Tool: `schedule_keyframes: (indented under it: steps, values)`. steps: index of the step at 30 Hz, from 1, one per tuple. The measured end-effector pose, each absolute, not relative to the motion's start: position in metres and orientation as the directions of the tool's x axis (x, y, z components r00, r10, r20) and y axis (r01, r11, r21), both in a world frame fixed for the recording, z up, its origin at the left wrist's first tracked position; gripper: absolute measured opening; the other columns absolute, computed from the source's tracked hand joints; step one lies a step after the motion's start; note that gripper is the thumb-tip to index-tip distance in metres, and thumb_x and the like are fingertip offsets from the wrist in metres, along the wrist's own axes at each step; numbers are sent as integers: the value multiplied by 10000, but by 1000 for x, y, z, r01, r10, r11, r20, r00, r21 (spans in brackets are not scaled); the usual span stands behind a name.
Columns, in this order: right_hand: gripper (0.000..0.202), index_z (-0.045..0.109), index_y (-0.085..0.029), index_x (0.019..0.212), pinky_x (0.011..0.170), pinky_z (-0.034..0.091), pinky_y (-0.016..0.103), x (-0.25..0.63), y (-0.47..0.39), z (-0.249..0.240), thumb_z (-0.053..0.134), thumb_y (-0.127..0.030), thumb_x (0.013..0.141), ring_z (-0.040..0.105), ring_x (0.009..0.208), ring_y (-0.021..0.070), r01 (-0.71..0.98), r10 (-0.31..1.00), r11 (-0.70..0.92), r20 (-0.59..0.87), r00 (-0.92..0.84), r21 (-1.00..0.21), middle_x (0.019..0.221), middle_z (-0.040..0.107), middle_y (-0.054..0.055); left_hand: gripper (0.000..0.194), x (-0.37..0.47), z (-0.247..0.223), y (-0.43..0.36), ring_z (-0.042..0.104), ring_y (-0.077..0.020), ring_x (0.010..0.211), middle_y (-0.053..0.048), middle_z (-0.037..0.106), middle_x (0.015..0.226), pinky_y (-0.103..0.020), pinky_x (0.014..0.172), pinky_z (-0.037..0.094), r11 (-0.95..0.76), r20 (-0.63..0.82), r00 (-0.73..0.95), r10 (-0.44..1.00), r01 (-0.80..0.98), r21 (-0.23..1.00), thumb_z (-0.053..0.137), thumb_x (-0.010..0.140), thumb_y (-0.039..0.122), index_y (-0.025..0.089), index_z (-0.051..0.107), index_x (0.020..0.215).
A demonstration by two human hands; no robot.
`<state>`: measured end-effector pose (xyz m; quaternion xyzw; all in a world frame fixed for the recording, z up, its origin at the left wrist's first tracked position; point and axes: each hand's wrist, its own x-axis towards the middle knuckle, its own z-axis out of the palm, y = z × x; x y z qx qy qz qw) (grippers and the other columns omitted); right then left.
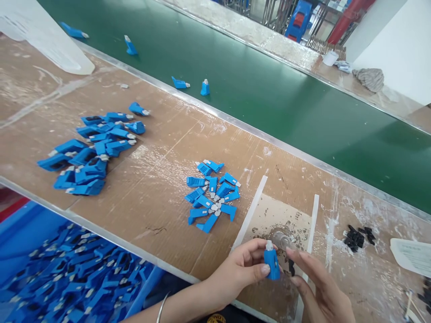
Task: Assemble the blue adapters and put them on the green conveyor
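My left hand (245, 265) grips a blue plastic part (271, 264) with a pale grey tip pointing up and an opening in its side. Just to the right, my right hand (319, 283) pinches a small black piece (291, 267) between thumb and fingers, apart from the blue part. Behind both hands a small clear round dish (281, 237) sits on a stained beige sheet (272, 208), partly hidden by my fingers. A cluster of similar blue parts (210, 193) lies left of the sheet, and small black pieces (355, 237) are heaped to its right.
A larger pile of blue parts (90, 154) covers the left of the worktable (161, 179). Below the table edge, a blue bin (20, 224) is full of them. Several lie on the green conveyor belt (249, 94) beyond. A white card (412, 255) is at far right.
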<state>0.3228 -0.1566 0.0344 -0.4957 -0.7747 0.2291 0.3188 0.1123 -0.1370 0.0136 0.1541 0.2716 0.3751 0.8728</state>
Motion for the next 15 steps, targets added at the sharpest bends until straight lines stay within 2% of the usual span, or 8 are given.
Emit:
schedule_keyframes:
  steps: [2,5,9,13,15]
  values:
    - [335,534,-257,1314,915,594,308,319,-159,38,559,-173,990,660,1143,193,496,904,410,269,-333,-765,1162,723,61,408,115,14,-136,655,-129,903,-17,728,932,-248,843,445,664,-321,588,743,-585,466,853,727,385,212,694,1060]
    - [194,584,-252,1157,899,605,324,314,-154,42,578,-170,982,653,1161,200,401,878,441,293,-379,-803,1133,739,59,361,117,16,-136,638,-97,887,0,734,924,-211,822,434,648,-279,595,754,-601,469,842,750,356,235,712,1065]
    - [63,618,-225,1024,882,606,307,309,-143,48,570,-199,992,696,1080,201,426,841,525,373,-391,-736,1056,762,67,344,119,18,-135,631,-90,854,3,736,908,-203,805,442,647,-251,610,751,-604,466,834,759,352,244,732,1069]
    - [111,629,-220,1023,839,617,332,309,-140,48,521,-197,1013,698,1076,225,469,797,593,395,-457,-654,1042,764,79,382,119,20,-137,641,-113,871,-26,739,914,-213,819,452,675,-287,622,728,-579,458,844,735,388,210,743,1058]
    - [142,626,-223,1054,868,595,354,310,-143,45,496,-175,1020,681,1108,231,513,776,628,421,-469,-585,1062,759,73,402,119,22,-138,652,-124,855,-39,741,902,-220,816,457,692,-331,614,717,-569,444,855,714,404,194,748,1040]
